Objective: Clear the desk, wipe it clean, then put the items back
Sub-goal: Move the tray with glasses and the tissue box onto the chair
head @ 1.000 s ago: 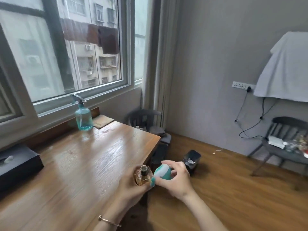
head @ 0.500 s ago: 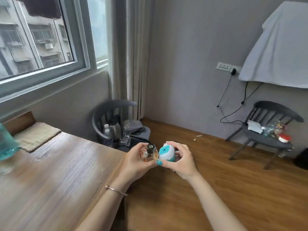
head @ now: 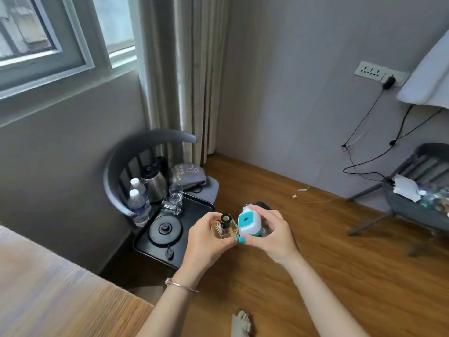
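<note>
The desk fills the lower left corner, its wooden top bare where it shows, and both hands are out past its right edge, over the wooden floor. Beyond the desk's far corner a grey chair stands against the wall, bearing a black tray with a kettle, two water bottles and glasses. A second chair stands at the far right, well apart. The left hand is curled around a small square perfume bottle of amber liquid with a black cap, held upright. The right hand grips a white and teal gadget just beside it; the two objects nearly touch. A thin bracelet circles the left wrist.
</note>
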The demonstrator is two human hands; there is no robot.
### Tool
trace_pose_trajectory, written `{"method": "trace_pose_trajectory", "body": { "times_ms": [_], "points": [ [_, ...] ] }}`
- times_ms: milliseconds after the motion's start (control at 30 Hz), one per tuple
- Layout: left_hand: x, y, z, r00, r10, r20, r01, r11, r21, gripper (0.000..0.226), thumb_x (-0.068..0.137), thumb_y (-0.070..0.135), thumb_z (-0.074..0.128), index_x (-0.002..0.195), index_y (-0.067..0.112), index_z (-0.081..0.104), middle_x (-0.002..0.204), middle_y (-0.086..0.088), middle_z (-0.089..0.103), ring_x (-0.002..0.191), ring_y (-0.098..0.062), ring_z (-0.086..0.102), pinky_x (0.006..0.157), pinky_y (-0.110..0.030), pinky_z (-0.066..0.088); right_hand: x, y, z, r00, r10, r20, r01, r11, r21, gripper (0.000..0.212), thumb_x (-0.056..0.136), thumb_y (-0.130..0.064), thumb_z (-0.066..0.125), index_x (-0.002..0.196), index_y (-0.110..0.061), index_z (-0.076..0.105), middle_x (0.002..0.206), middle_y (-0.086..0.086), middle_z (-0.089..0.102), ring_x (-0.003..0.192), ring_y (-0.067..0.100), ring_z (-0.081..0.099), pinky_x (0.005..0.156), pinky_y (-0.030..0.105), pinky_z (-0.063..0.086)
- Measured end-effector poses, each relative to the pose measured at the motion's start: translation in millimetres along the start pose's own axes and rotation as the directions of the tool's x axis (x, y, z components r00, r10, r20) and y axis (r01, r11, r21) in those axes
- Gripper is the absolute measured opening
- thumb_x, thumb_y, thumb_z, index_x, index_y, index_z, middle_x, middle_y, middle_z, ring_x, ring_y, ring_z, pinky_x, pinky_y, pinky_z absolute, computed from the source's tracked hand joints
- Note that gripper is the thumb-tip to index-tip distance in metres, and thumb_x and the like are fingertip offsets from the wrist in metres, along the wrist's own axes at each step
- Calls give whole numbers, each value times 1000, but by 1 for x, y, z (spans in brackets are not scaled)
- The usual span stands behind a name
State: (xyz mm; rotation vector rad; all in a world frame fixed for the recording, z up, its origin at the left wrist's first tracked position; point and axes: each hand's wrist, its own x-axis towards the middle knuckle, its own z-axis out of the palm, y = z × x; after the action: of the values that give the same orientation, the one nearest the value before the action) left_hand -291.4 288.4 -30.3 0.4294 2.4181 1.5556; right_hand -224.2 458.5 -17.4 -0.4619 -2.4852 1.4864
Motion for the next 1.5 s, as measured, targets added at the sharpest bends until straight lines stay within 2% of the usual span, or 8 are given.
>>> {"method": "trace_pose_trajectory", "body": {
  "times_ms": [500,633,833,967,1167,1233,1367,1500],
  "points": [
    [136,-96,66,832,-409,-375,337,909,-244,49,57,25,92,94,33,62,94,14,66,89,4,60,72,-5,44,217,119,59,840,-67,538,73,997,9,76,57,-12,93,115,-45,57,117,-4,54,108,-4,55,87,7,44],
    [162,-150,71,733,-527,-429,440,849,-292,52,58,24,92,99,34,62,99,13,67,91,3,60,75,-6,43,260,153,105,783,-45,620,91,995,-43,75,52,-28,92,115,-52,60,114,-6,55,107,4,57,92,16,47],
    [194,-225,67,548,-668,-503,579,737,-348,54,59,16,91,96,36,57,102,11,64,91,0,57,70,0,37,305,198,180,714,66,697,45,989,-140,75,58,-16,92,114,-50,55,112,-8,47,106,4,54,86,7,45],
    [207,-264,58,465,-688,-557,623,702,-347,51,66,17,88,101,35,57,101,17,59,105,-11,51,72,-3,35,322,221,225,655,123,746,64,974,-217,72,64,-16,90,121,-40,54,113,-10,42,102,4,51,77,-4,39],
    [226,-309,42,346,-694,-632,620,674,-401,52,66,13,87,104,35,59,100,23,59,107,-15,54,84,-19,43,339,245,268,621,141,771,98,962,-254,69,65,-17,89,123,-38,58,112,-11,41,100,-2,48,76,-4,35],
    [230,-316,38,348,-678,-647,599,692,-403,51,65,15,88,104,34,61,105,19,63,108,-14,55,89,-22,45,347,249,275,624,125,771,116,961,-249,70,63,-18,90,122,-39,59,111,-10,42,101,-3,49,78,-3,36],
    [242,-312,48,401,-642,-653,631,711,-311,52,65,16,88,109,28,64,108,16,64,106,-8,49,84,0,31,363,260,277,626,134,768,105,961,-254,73,62,-12,90,119,-43,56,111,-7,42,101,-5,49,81,-1,37],
    [254,-301,82,327,-626,-708,627,704,-332,54,62,19,90,106,32,62,100,23,58,105,-8,46,90,-16,37,382,267,275,615,160,772,117,950,-290,74,65,-10,89,125,-37,55,113,-5,42,103,6,49,79,-5,35]
  ]
}}
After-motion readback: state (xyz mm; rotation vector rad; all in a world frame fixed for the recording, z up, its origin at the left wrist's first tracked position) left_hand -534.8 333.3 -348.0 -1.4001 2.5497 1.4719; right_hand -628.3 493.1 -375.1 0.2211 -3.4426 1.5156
